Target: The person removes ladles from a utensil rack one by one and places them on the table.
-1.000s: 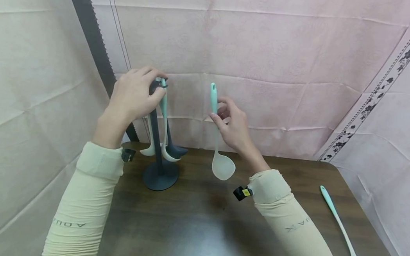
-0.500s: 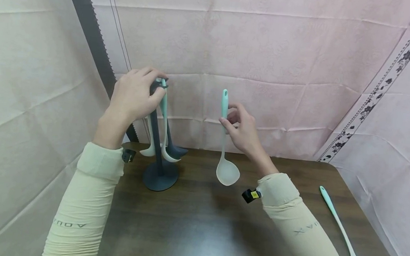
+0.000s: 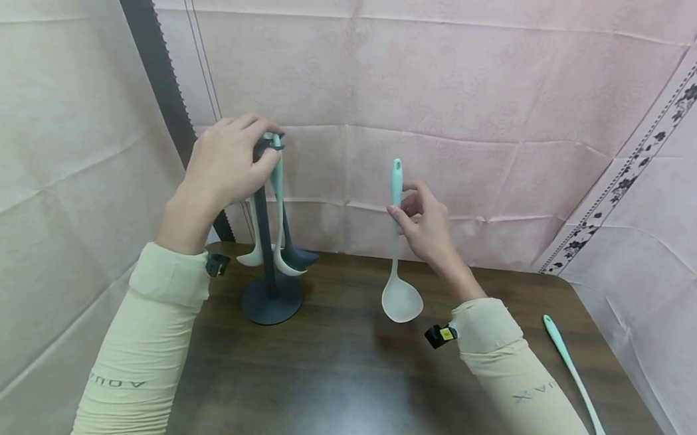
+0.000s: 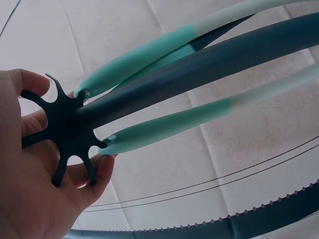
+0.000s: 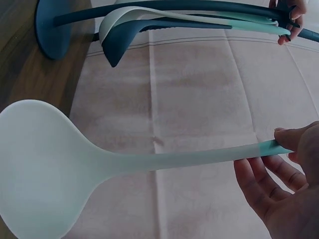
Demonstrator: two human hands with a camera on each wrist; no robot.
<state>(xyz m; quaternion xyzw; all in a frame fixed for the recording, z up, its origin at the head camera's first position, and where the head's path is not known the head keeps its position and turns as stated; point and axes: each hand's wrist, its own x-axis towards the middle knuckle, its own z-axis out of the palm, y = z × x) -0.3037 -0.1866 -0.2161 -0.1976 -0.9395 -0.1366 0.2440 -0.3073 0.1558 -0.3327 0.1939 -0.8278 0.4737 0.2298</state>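
Observation:
My left hand (image 3: 226,160) grips the hooked top of a dark blue utensil stand (image 3: 271,300). In the left wrist view, its fingers curl around the spread hooks (image 4: 65,124). Several mint-handled utensils hang there: a white ladle (image 3: 286,267), a dark-headed utensil (image 3: 301,258) and another pale one (image 3: 253,257) behind the pole. To the right, my right hand (image 3: 428,228) pinches a white ladle (image 3: 402,302) by its mint handle between thumb and fingers. That ladle is upright in the air, bowl down; the right wrist view shows its broad bowl (image 5: 40,169) up close.
A long mint-handled turner (image 3: 580,386) lies on the brown wooden table (image 3: 327,369) at the right edge, its pale head cut off by the frame. Cloth (image 3: 452,84) hangs behind the table and along both sides.
My right hand has moved right and slightly down with the ladle, away from the stand. The left hand stays on the stand's top.

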